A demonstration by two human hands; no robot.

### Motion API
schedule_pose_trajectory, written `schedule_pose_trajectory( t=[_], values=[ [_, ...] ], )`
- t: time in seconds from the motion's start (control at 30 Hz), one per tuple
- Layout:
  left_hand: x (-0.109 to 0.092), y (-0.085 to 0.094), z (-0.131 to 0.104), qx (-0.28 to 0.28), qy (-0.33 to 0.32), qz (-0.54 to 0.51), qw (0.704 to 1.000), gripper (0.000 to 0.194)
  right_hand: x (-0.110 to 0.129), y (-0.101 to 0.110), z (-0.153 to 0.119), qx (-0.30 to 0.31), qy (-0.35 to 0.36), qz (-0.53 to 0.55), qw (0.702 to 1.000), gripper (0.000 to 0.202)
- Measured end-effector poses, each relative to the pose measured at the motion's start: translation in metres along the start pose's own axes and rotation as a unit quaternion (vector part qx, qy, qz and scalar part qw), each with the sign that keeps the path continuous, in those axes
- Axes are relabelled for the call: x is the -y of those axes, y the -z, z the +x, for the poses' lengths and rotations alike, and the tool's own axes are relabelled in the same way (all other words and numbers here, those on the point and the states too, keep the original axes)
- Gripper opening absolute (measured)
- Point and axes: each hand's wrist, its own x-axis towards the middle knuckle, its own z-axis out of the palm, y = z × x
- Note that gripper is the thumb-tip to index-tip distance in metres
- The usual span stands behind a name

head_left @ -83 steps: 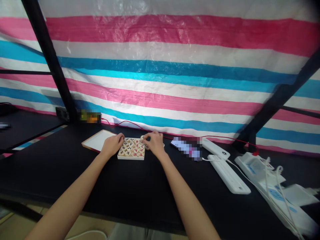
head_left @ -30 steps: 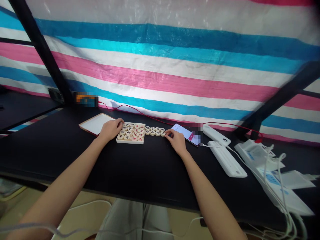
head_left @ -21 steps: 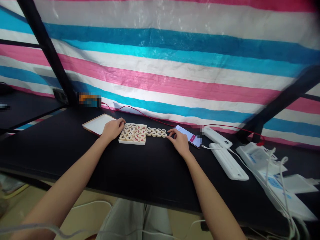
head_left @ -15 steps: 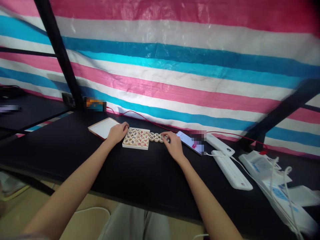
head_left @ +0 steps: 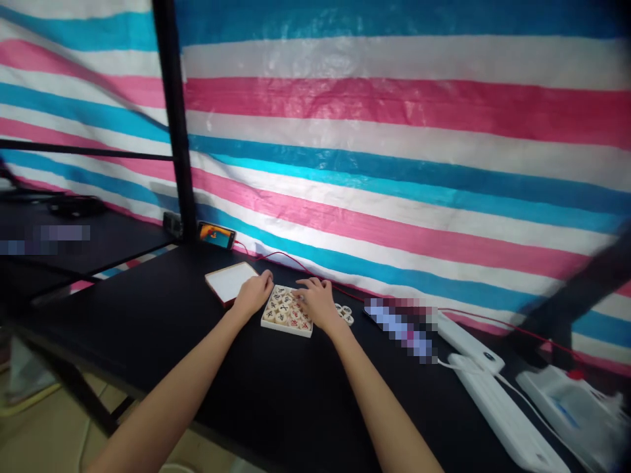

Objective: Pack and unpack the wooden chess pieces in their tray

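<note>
1. Left hand: left of the frame's centre, fingers curled at the upper-left edge of the white box. Whether it grips the wall or only rests there cannot be told.
2. Right hand: at centre, over the box's right side, fingers bent and partly spread. Whether a piece is held beneath them cannot be told.
3. Box: centre of the frame, flat on the black table. Marked round pieces fill its visible part.
4. Loose pieces: a small cluster right of centre, just beside the right hand and partly hidden by it.
5. Lid-like tray: left of centre, pale inside upward, near the left hand.
6. Caution: low right fingers could shift seated pieces.
7. Caution: sideways pressure could slide the box if the left hand is not bracing it.
8. Caution: a rightward wrist swing could scatter the loose pieces.
</note>
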Motion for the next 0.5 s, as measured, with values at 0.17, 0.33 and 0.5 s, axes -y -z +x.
schedule_pose_trajectory(
  t=[0.17,0.33,0.5],
  values=[
    [0.002,-0.003,0.0,-0.002,0.003,-0.022,1.0,0.026,-0.001,-0.002,-0.006,0.009,-0.022,0.013,1.0,0.011],
    [0.001,-0.003,-0.002,0.012,-0.029,-0.036,0.999,0.025,0.005,-0.007,-0.003,0.0,-0.047,0.033,0.998,0.014],
    [0.0,-0.003,-0.002,0.027,-0.049,-0.029,0.998,0.026,0.002,0.003,-0.013,-0.036,-0.075,0.071,0.994,0.023]
  ],
)
